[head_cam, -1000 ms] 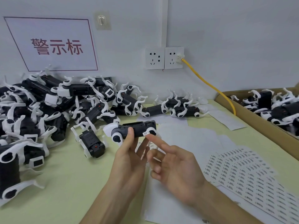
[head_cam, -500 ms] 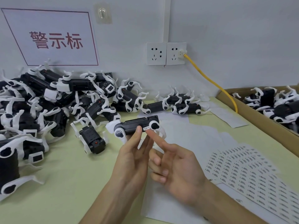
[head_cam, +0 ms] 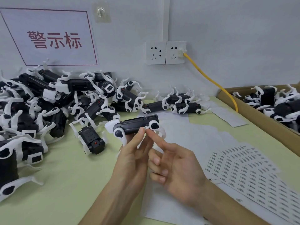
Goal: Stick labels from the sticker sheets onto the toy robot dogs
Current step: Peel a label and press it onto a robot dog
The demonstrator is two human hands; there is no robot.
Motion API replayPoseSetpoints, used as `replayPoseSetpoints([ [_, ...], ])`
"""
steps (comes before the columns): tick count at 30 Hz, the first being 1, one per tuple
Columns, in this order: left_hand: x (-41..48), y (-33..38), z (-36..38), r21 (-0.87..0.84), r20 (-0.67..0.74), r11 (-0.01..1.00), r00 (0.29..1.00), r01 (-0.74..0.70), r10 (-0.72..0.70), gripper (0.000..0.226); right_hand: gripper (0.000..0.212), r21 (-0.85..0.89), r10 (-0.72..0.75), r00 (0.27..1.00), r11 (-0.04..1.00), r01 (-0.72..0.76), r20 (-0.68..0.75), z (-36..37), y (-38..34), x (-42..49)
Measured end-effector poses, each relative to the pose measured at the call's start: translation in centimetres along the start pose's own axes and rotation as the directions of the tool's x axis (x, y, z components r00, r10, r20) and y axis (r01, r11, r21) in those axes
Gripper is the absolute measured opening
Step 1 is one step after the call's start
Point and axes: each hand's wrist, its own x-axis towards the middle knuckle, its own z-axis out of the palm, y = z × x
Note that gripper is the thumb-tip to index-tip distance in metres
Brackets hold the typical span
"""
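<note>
My left hand (head_cam: 132, 157) holds a black-and-white toy robot dog (head_cam: 135, 124) up over the table, thumb on its side. A small white label (head_cam: 146, 127) sits on the dog's side near the rear leg joint. My right hand (head_cam: 176, 166) is beside it, index finger stretched out with its tip just under the label, the other fingers curled. Sticker sheets (head_cam: 243, 169) with rows of small labels lie on the table to the right.
A large heap of toy robot dogs (head_cam: 48, 103) covers the left of the green table (head_cam: 68, 176). More lie along the wall (head_cam: 177, 104). A cardboard box (head_cam: 259, 117) at right holds other dogs. A yellow cable (head_cam: 211, 80) runs from the wall socket.
My right index fingertip moved up to the label on the dog's side. My left hand keeps holding the dog, which shifted slightly.
</note>
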Motion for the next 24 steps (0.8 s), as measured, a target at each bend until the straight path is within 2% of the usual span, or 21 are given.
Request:
replayPoseSetpoints([
  [3,-0.02,0.00,0.10,0.002,-0.022,1.000,1.000,0.002,-0.002,0.050,0.049,-0.004,0.003,1.000,1.000,-0.003,-0.009,0.01,0.05,0.01],
  [8,0.02,-0.08,0.08,-0.022,-0.042,1.000,0.999,-0.010,0.009,0.037,0.048,-0.009,0.007,1.000,1.000,-0.007,0.000,-0.03,0.13,0.05],
  [14,0.17,-0.22,0.07,0.011,-0.083,1.000,0.997,0.004,-0.003,0.038,0.050,-0.006,0.011,1.000,1.000,-0.011,0.024,-0.18,0.11,0.08],
  [19,0.15,-0.28,0.11,0.031,-0.118,0.999,0.993,-0.023,0.026,0.028,0.049,-0.008,0.014,1.000,1.000,-0.014,0.024,-0.20,0.12,0.14],
  [24,0.30,-0.57,0.18,0.009,-0.196,0.992,0.973,-0.122,0.122,0.042,0.049,-0.008,0.024,1.000,1.000,-0.024,0.000,-0.13,0.17,0.12],
])
